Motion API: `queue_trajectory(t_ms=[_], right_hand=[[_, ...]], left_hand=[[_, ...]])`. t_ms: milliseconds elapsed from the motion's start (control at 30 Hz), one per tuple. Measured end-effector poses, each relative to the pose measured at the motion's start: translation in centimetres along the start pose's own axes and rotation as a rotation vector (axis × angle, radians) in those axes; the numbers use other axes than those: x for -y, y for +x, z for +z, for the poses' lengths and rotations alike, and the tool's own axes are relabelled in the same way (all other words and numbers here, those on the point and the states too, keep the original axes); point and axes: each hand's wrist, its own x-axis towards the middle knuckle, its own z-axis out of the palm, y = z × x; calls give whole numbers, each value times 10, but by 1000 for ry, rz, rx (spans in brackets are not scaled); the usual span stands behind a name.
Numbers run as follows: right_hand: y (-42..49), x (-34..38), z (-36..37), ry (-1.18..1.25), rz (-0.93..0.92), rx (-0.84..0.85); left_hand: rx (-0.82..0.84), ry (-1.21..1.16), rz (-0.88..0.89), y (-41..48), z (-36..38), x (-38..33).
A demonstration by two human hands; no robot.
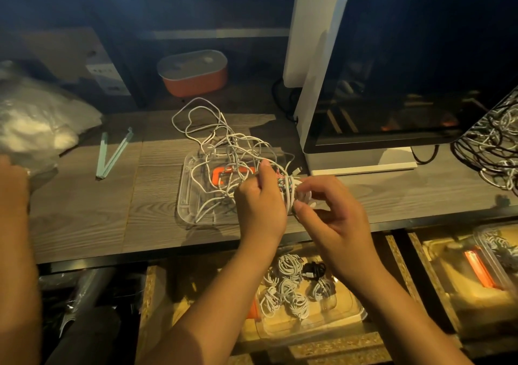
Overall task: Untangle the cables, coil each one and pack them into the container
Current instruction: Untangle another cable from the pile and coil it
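Observation:
A tangle of white cables point(224, 140) lies over a clear plastic lid point(186, 196) with an orange clip on the wooden desk. My left hand point(259, 204) grips a small coil of white cable point(291, 192) just above the desk's front edge. My right hand point(333, 210) pinches the same coil from the right, thumb and fingers curled round its loops. Below the desk, a clear container point(336, 317) holds several coiled white cables point(286, 289) and one black coil point(314, 269).
A white-framed appliance with a dark glass front point(406, 70) stands at the right. An orange box with a grey lid point(193, 73) sits at the back. Another person's arm point(14, 224) and a plastic bag point(36, 117) are at the left, green strips point(112, 154) beside them.

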Motion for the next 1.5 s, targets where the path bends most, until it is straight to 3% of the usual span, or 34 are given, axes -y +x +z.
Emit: queue_trajectory(t_ms=[200, 567, 700, 900, 1133, 1333, 1500], right_hand=[[3, 1, -1, -38, 56, -10], [11, 14, -10, 399, 249, 110], [12, 19, -19, 541, 255, 143], [18, 19, -20, 102, 145, 168], [13, 10, -17, 181, 178, 118], [15, 3, -21, 28, -8, 119], [13, -4, -21, 221, -27, 36]], left_hand=[[-14, -7, -18, 1, -1, 8], [37, -93, -27, -3, 1, 8], [90, -300, -268, 6, 3, 1], [256, -440, -429, 1, 5, -1], [337, -589, -571, 4, 4, 6], [488, -622, -648, 12, 0, 6], [486, -597, -596, 11, 3, 9]])
